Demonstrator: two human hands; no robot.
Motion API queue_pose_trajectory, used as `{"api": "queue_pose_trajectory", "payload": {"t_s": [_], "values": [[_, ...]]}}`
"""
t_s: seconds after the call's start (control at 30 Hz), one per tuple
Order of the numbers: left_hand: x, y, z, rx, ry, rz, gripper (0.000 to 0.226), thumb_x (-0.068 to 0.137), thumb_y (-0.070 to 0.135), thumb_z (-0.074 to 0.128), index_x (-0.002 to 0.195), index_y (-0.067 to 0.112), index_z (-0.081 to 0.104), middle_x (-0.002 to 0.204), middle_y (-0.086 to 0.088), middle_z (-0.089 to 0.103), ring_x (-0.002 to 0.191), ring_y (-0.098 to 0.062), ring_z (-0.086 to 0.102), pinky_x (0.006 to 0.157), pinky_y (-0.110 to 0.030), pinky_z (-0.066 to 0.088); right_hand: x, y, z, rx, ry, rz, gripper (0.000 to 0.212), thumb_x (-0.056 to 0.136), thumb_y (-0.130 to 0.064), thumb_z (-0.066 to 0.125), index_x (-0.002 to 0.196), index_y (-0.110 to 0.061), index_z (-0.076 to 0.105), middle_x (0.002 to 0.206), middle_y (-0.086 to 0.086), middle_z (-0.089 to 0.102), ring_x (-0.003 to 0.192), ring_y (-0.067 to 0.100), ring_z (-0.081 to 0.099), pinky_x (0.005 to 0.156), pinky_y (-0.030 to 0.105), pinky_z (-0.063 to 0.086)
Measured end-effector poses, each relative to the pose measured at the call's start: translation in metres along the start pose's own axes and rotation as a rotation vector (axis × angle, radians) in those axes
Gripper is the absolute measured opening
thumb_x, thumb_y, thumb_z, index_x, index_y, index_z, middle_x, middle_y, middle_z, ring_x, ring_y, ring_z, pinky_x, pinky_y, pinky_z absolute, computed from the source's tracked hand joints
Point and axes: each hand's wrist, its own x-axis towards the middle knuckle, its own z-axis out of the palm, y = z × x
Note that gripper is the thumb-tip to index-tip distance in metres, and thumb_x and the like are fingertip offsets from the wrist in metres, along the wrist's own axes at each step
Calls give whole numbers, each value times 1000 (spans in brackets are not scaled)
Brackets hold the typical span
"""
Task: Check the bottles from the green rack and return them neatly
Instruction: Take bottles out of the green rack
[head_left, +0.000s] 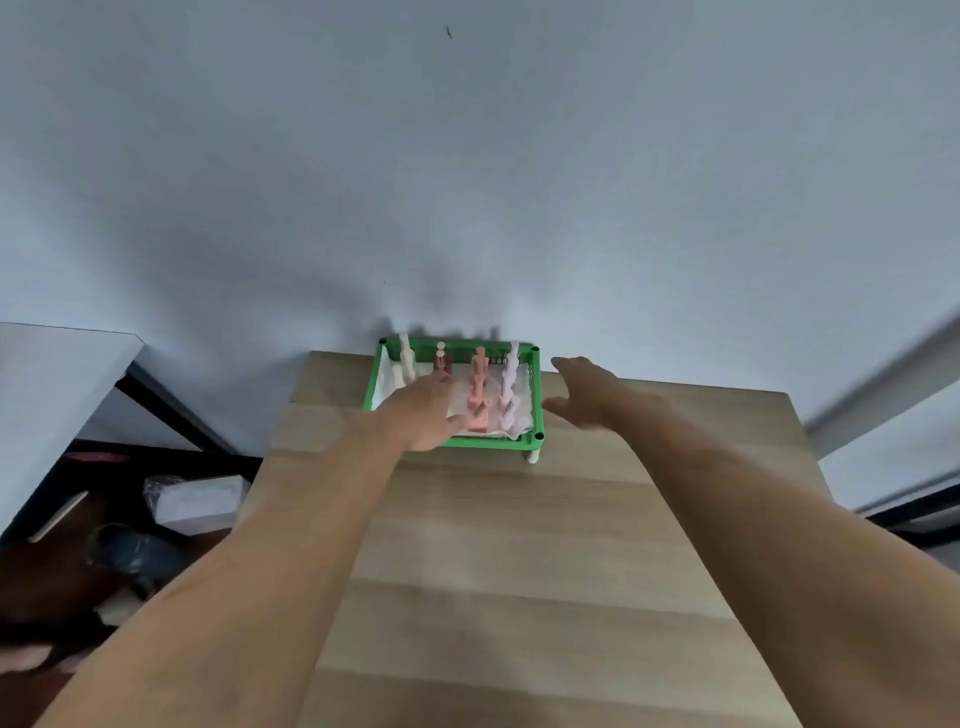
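Observation:
A green rack (535, 387) stands at the far edge of the wooden table (519, 545), against the wall. Inside it, on white lining, stand several small pump bottles in rows: cream ones (406, 358) at the left, a dark red one (441, 359), salmon-pink ones (478, 384) and pale pink ones (509, 382) at the right. My left hand (423, 413) reaches over the rack's front left part, palm down, and hides some bottles; whether it grips one is unclear in the blur. My right hand (584, 395) hovers just right of the rack, fingers spread, holding nothing.
A white wall rises right behind the rack. Left of the table the floor holds clutter: a clear plastic-wrapped box (200, 501) and dark items. A white desk (57, 384) stands at the far left.

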Motion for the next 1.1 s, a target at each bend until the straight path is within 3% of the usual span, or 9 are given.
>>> {"api": "queue_pose_trajectory", "payload": {"t_s": [0.07, 0.23, 0.3, 0.4, 0.6, 1.1], "values": [[6, -1, 3, -33, 11, 2, 39, 95, 44, 53, 122, 16, 48, 125, -8, 51, 98, -21, 54, 83, -38, 50, 6, -1, 5, 30, -8, 11, 72, 97, -36, 59, 156, -12, 25, 158, 13, 31, 140, 32, 41, 113, 41, 36], [20, -3, 21, -69, -33, 0, 49, 96, 39, 53, 139, 16, 44, 137, -6, 46, 108, -21, 57, 85, -33, 46, 22, 2, 23, 58, -41, 19, 69, 96, -31, 61, 153, -9, 30, 156, 12, 37, 145, 29, 34, 117, 40, 32], [24, -3, 28, -72, -41, 5, 49, 97, 39, 53, 140, 16, 44, 133, -9, 48, 114, -24, 55, 89, -35, 46, 27, 3, 29, 76, -42, 31, 67, 96, -31, 62, 152, -10, 33, 154, 14, 39, 141, 31, 39, 114, 40, 35], [32, -4, 39, -65, -57, 14, 46, 98, 38, 52, 136, 14, 45, 123, -10, 51, 106, -23, 55, 83, -33, 44, 37, 6, 41, 89, -55, 47, 66, 96, -31, 62, 151, -9, 35, 150, 16, 41, 136, 34, 45, 111, 40, 38], [47, -9, 60, -98, -94, -47, 53, 98, 39, 53, 144, 16, 39, 125, -11, 52, 112, -28, 54, 94, -41, 48, 56, 13, 62, 132, -55, 58, 62, 95, -29, 62, 148, -9, 39, 141, 15, 47, 126, 35, 53, 108, 42, 43], [81, -18, 90, -142, -4, -101, 35, 100, 30, 48, 129, 11, 45, 113, -11, 65, 93, -29, 64, 74, -39, 50, 90, 10, 99, 305, 31, 59, 45, 86, -24, 71, 129, -17, 60, 117, 4, 63, 97, 22, 65, 91, 43, 55]]}}
